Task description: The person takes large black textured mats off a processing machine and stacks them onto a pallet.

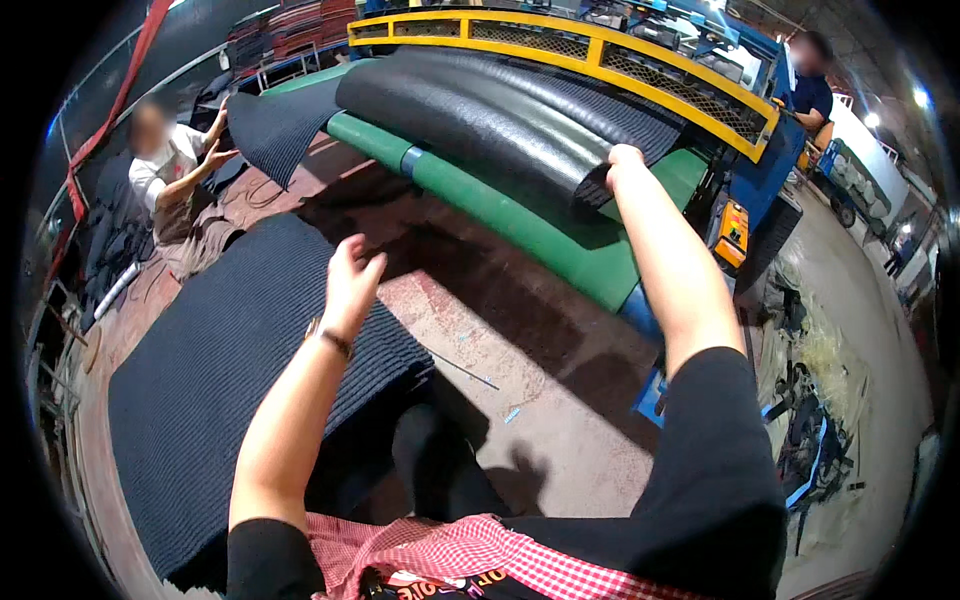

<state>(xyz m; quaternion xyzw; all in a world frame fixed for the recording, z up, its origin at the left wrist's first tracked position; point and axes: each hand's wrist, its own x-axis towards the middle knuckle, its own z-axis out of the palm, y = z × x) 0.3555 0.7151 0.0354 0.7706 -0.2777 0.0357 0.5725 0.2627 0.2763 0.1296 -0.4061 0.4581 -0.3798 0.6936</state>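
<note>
A black ribbed mat [470, 110], its smooth shiny underside folded over, lies across the green conveyor belt [520, 235] of a machine. My right hand [626, 166] is closed on the near right edge of this mat. Raised in the air, my left hand [352, 282] holds nothing, its fingers apart. Below and beside it is a thick stack of dark ribbed mats [230, 370]. At the far left a co-worker [170, 160] has both hands at the other end of the mat on the belt.
A yellow guard rail [600, 60] runs along the machine behind the belt. An orange box [732, 234] is fixed at its right end, where another person [808, 80] stands. Scraps and plastic sheeting [820, 400] litter the floor at right. Red and dark stacks [300, 35] stand at the back.
</note>
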